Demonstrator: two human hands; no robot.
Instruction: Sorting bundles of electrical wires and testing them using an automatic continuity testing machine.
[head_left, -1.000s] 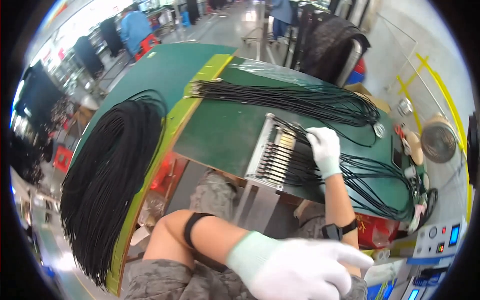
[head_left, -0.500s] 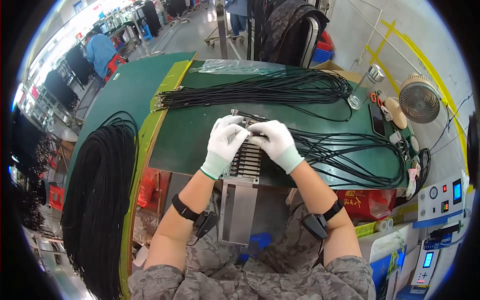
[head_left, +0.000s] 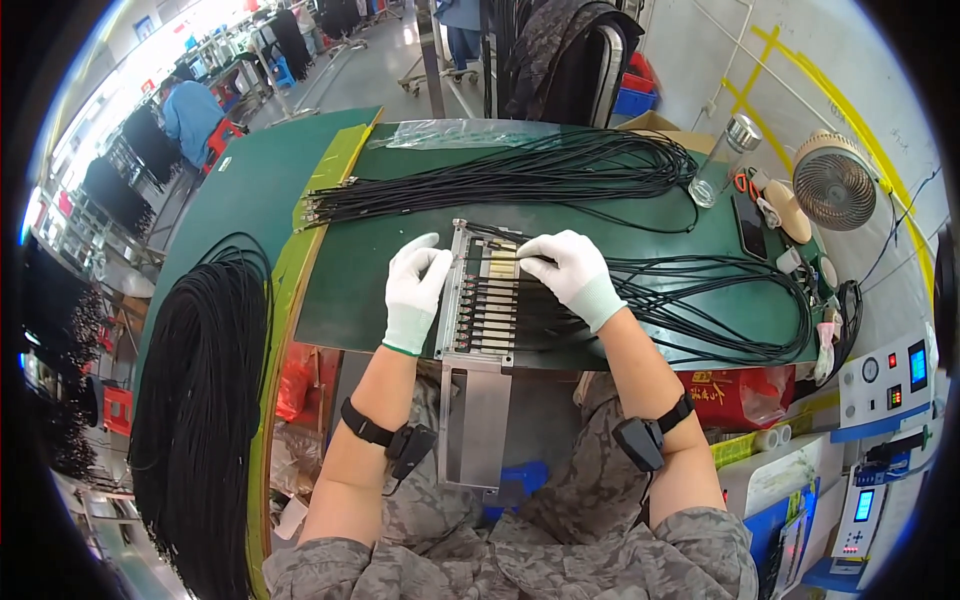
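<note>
A metal fixture (head_left: 466,300) with a row of slots lies at the table's front edge, and several black cables (head_left: 495,310) with metal ends lie side by side across it. Beside its upper left, my left hand (head_left: 412,290), in a white glove, has thumb and forefinger brought together at the end of a thin black cable. Over the fixture's right edge, my right hand (head_left: 572,272), also gloved, pinches that cable, which spans the upper slots between both hands. The fingertips partly hide the cable's ends. Pale slots (head_left: 503,262) show near the top of the row.
A looped black cable bundle (head_left: 690,285) trails right of the fixture; another bundle (head_left: 480,185) lies behind. A large bundle (head_left: 205,400) hangs at the left. A glass bottle (head_left: 722,165), phone (head_left: 750,228) and fan (head_left: 834,180) stand at the right. A person (head_left: 195,120) sits far left.
My hands were together over the fixture's upper part; now they are apart, the left moved left and the right moved right. The upper slots have come into sight with the cable across them.
</note>
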